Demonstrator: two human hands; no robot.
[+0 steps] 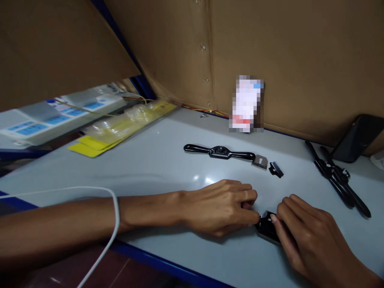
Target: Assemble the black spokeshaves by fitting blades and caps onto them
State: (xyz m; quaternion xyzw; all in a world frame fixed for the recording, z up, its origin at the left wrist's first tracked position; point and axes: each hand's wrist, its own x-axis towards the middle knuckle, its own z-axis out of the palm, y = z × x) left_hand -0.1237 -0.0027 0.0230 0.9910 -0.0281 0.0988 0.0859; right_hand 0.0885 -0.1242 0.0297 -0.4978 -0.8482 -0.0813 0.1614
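Observation:
A black spokeshave [268, 231] is held low over the table between my two hands. My left hand [223, 208] is closed round its left end, hiding that handle. From the other side my right hand [309, 236] grips it, with the thumb pressed on the middle part and the right handle covered. Beyond them lies another black spokeshave body [219, 151]. At its right end rests a flat metal blade [259, 162] with a keyhole slot. A small black lever cap [276, 169] sits just right of the blade.
Two more spokeshaves [333, 176] lie together at the right. A phone [247, 104] leans on the back panel and a dark phone [358, 138] stands at the right. Clear plastic bags lie on yellow card [93, 146] at the left. A white cable [115, 212] crosses my left forearm.

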